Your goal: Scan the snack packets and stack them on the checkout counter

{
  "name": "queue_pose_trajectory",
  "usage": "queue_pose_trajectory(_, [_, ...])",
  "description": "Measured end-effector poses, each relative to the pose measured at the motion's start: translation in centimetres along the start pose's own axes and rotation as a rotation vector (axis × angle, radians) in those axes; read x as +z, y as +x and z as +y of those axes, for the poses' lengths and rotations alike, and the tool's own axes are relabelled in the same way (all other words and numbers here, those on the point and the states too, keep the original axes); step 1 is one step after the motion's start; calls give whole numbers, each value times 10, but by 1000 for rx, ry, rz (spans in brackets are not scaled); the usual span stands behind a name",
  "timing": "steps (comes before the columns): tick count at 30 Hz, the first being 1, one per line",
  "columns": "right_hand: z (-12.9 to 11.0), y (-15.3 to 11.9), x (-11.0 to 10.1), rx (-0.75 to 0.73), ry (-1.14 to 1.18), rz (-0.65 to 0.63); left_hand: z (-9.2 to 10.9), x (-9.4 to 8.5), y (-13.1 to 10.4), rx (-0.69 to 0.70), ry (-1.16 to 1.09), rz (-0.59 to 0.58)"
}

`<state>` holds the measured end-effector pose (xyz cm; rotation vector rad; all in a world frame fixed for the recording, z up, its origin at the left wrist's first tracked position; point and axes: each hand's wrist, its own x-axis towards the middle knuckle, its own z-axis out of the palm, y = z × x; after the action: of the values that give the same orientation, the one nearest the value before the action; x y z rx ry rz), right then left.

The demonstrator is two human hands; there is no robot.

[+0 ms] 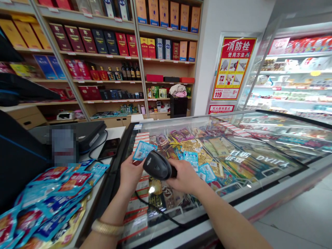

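Observation:
Over the near left end of the glass-topped freezer [166, 218], my left hand [131, 174] grips a small light-blue snack packet [143, 149], its printed back with a barcode turned toward me. My right hand [184, 176] is wrapped around a black barcode scanner [157, 165], whose head is close to the packet and partly covers my left fingertips. The scanner's cord [160, 211] trails across the glass. Beyond my right hand, several blue packets [191, 159] lie on the freezer top. To my left, a heap of blue, red and yellow snack packets [58, 188] covers the counter.
A dark phone [109, 148] lies on the white counter [118, 133] beside a black machine [92, 133]. Shelves of boxed bottles [103, 41] stand behind. At right are a red fire-hydrant poster [232, 69] and a lit refrigerated display [298, 72].

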<state>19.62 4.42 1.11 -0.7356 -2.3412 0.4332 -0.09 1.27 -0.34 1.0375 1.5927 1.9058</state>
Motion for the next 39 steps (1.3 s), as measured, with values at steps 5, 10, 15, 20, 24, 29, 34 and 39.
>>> queue_pose_trajectory(5, [1, 0, 0, 12, -5, -21, -1, 0, 0, 0, 23, 6])
queue_pose_trajectory(10, [1, 1, -1, 16, -10, -27, 2, 0, -2, 6, 29, 8])
queue_pose_trajectory(15, [0, 1, -2, 6, -8, -19, 1, -1, -1, 2, 38, -2])
queue_pose_trajectory(20, [1, 0, 0, 1, -1, 0, -2, -1, 2, 1, 26, -7])
queue_pose_trajectory(24, [1, 2, -2, 24, 18, 35, 1, -1, 1, -3, 40, 6])
queue_pose_trajectory(29, [12, -1, -25, 62, 47, 173, 5, 2, 0, -61, -39, 6])
queue_pose_trajectory(34, [49, -18, -72, 187, 41, 465, 17, 18, -2, -153, -134, -95])
queue_pose_trajectory(39, [99, -37, -113, 412, 24, 762, 25, 58, -8, -281, -199, -294])
